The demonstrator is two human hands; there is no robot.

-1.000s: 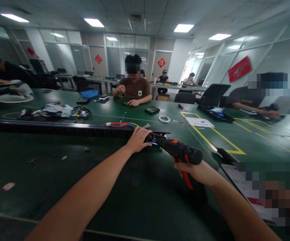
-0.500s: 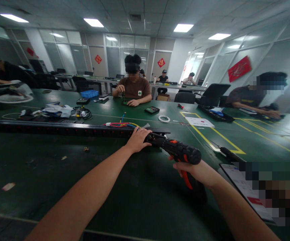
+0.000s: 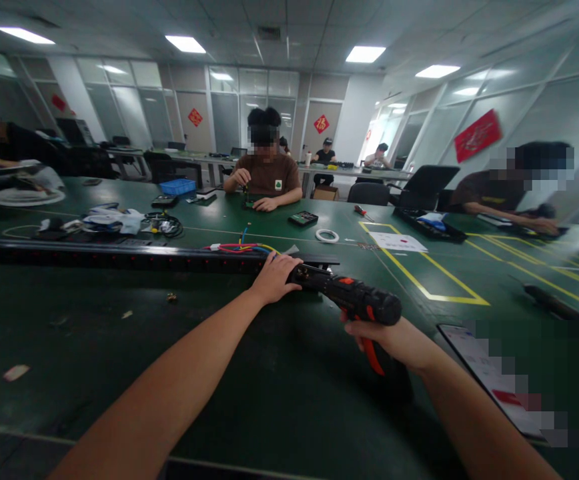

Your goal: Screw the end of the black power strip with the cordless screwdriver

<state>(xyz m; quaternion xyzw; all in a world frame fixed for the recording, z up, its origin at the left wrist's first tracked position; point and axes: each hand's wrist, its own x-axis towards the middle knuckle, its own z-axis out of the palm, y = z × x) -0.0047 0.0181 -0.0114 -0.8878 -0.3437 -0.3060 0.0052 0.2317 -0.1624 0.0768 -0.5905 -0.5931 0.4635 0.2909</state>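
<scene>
My left hand (image 3: 274,277) is closed over the right end of a long black bar (image 3: 119,260) that lies across the table, fingers on top and thumb at the near side. Red, blue and yellow wires (image 3: 249,247) come out of the bar beside my fingertips. In my right hand (image 3: 384,340) is a black and orange cordless screwdriver (image 3: 357,300), gripped round its handle. It points left, and its tip is at the bar's end next to my left thumb. Where exactly the tip touches cannot be made out.
A few small brass-coloured screws (image 3: 171,297) lie in front of the bar. A phone or tablet (image 3: 484,373) lies by my right forearm. Beyond the bar are a white ring (image 3: 327,236), a paper sheet (image 3: 398,242), bundled cables (image 3: 164,225) and a co-worker (image 3: 264,177).
The black-handled tool at the right has moved away to the right, and the hand near the tablet has left its place. My hands and the cordless screwdriver have hardly moved.
</scene>
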